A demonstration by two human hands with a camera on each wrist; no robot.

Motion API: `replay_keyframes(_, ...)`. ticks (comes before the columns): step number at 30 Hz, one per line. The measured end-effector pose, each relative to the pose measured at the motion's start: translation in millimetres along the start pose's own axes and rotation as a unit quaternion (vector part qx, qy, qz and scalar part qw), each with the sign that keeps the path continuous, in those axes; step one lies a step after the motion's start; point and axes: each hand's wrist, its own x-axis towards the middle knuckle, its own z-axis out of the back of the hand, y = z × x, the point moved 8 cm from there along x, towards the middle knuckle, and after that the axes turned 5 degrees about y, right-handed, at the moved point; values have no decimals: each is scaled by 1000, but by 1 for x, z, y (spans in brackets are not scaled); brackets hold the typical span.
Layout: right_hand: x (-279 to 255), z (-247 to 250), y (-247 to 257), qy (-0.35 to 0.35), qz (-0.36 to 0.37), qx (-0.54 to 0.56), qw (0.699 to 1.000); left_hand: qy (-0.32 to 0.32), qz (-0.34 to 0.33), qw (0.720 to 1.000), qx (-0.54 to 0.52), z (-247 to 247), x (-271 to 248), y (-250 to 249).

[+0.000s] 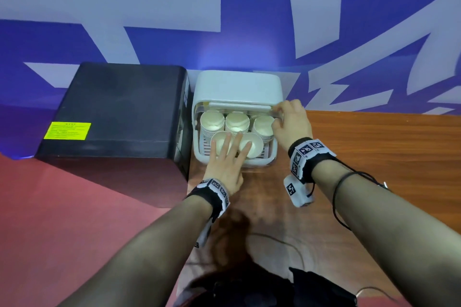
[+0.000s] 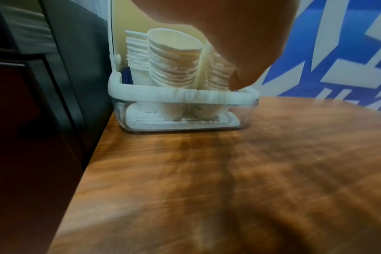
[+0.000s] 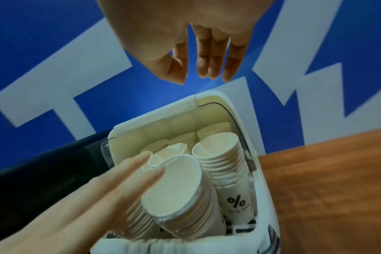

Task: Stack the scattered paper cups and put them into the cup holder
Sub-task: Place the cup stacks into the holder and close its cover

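Note:
The white cup holder (image 1: 272, 156) stands at the table's back left corner with its lid (image 1: 237, 87) raised. Several stacks of white paper cups (image 1: 237, 123) stand inside it, seen too in the left wrist view (image 2: 174, 56) and the right wrist view (image 3: 224, 163). My left hand (image 1: 229, 152) lies flat with straight fingers on the tops of the two front stacks (image 3: 172, 189). My right hand (image 1: 289, 122) is at the lid's front right corner. In the right wrist view its loosely curled fingers (image 3: 207, 56) hold nothing.
A large black box (image 1: 112, 112) with a yellow label (image 1: 67, 130) stands tight against the holder's left side. The wooden table (image 1: 374, 157) stretches to the right. A blue wall with white lettering (image 1: 249, 20) rises right behind the holder.

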Motion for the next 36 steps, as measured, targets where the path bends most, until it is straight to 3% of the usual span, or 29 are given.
replay_keyframes(7,14,-31,32,72,94,-113,987,56,-9,998,23,-19,3,4)
replay_keyframes(18,19,-41,32,39,75,-157,984,82,-10,996,18,-19,9,5)
replay_keyframes(30,-11,-60,21,114,62,-146,981,92,8,996,-8,-13,13,9)
replay_keyframes(36,-19,-62,11,115,26,-107,987,90,4,996,-12,-9,15,14)
